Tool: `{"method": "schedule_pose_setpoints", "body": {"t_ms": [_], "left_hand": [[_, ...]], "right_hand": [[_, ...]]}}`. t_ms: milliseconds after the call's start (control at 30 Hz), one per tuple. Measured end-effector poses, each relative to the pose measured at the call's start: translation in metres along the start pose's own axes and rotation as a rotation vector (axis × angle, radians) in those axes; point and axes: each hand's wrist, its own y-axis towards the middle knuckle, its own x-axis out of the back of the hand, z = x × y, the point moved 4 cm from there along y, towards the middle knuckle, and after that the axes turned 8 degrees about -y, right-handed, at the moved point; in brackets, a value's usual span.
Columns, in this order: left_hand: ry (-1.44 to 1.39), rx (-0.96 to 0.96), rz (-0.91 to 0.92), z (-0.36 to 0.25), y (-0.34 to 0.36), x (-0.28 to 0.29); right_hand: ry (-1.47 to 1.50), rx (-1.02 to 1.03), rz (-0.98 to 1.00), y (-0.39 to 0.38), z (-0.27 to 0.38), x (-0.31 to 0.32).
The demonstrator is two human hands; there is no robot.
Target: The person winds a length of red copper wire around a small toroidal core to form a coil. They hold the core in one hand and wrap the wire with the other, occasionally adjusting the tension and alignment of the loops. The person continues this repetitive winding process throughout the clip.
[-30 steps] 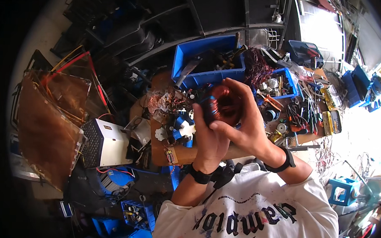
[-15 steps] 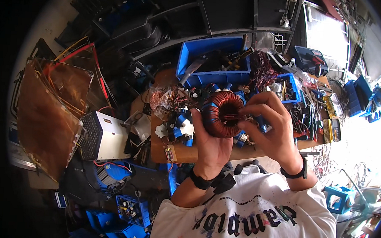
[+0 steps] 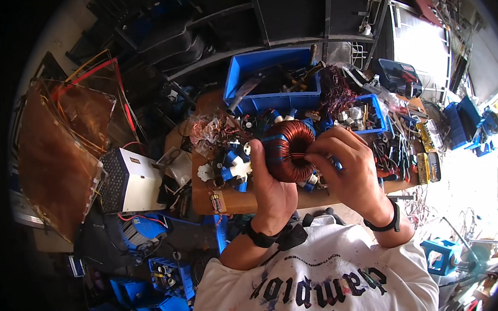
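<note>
While the left hand [image 3: 270, 184] cups the copper-wound ring-shaped coil [image 3: 287, 150] from below-left, the right hand [image 3: 351, 171] pinches its right rim.

Glare at right, dim left, fisheye-warped

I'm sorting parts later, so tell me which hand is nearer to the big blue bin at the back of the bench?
Right. The right hand sits just below the blue bin; the left hand is lower, gripping the copper coil.

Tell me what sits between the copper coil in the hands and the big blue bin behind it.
Head view: small blue cylindrical parts fill the gap between copper coil and blue bin.
</note>
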Motion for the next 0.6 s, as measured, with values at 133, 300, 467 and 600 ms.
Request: {"method": "schedule_pose_setpoints", "body": {"t_ms": [133,300,467,600], "left_hand": [[-0.074,0.026,-0.022,0.001,0.002,0.006],[-0.091,0.056,-0.021,0.0,0.005,0.013],[-0.108,0.053,-0.018,-0.001,0.004,0.009],[-0.07,0.036,-0.046,-0.001,0.002,0.009]], "right_hand": [[-0.01,0.031,0.008,0.002,0.001,-0.005],[0.013,-0.029,0.08,0.002,0.0,-0.006],[-0.014,0.046,0.041,0.004,0.001,-0.008],[-0.076,0.119,0.043,0.006,0.006,-0.007]]}}
